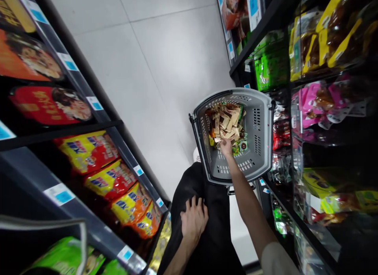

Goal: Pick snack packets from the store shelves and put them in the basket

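Note:
A grey plastic shopping basket (261,149) with a black handle stands on the floor in front of my knees. Many small beige snack packets (228,119) lie heaped in it, with green packets (242,145) around their lower edge. My right hand (226,147) reaches down inside the basket. Its fingers are curled at the near side of the heap, closed around the edge of a small pale packet; the fingertips are partly hidden. My left hand (195,219) rests on my black trouser leg near the knee, fingers spread, holding nothing.
Shelves on the left hold red and yellow noodle packs (110,178) and a red bowl-shaped package (50,104). On the right, a shelf carries green bags (267,70), yellow-edged bags (327,42) and pink bags (319,99), close beside the basket. Grey floor tiles (165,58) run between the shelves.

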`<state>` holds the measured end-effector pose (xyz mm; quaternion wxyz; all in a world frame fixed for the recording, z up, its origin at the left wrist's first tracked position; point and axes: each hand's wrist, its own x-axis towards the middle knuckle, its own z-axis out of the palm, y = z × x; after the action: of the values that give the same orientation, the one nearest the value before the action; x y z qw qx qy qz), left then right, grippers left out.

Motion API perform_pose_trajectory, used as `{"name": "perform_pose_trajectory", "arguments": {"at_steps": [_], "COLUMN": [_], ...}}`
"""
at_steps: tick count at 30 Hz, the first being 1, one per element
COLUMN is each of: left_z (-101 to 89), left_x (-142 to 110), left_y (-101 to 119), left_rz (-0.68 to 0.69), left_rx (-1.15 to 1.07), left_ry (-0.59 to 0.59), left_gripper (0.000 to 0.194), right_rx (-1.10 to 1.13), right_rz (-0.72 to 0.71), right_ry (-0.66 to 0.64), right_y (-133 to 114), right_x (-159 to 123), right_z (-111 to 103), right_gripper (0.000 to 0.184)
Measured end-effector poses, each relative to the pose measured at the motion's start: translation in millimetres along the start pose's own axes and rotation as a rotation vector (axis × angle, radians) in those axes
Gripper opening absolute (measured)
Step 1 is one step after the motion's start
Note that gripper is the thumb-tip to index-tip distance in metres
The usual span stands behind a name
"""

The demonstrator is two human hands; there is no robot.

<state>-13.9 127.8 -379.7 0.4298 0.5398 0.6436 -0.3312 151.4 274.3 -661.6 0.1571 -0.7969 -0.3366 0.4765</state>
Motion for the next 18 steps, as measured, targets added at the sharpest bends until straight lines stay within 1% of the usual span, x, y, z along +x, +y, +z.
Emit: {"name": "perform_pose_trajectory", "arguments": {"at_steps": [5,7,10,13,18], "left_z": [5.6,7.2,7.4,5.3,1.1], "left_x": [0,1,2,3,4], "left_y": [0,1,1,0,1], "left_rz": [-0.007,0.008,0.010,0.014,0.019], "left_rx": [0.057,0.082,0.103,0.116,0.136], "left_ry": [0.012,0.015,0.022,0.027,0.023], "left_gripper": [0.043,0.044,0.044,0.043,0.044], "right_rx": [-0.035,-0.044,-0.047,-0.035,0.016], "right_rz": [-0.075,-0.103,-0.131,-0.160,-0.216], "right_ry": [-0.013,-0.021,-0.022,0.016,0.134], "right_y": [3,2,0,-4,-16], "right_x": [36,45,50,49,58], "right_z": [26,36,45,45,24], "right_gripper": [0.034,0.032,0.030,0.029,0.027]}}
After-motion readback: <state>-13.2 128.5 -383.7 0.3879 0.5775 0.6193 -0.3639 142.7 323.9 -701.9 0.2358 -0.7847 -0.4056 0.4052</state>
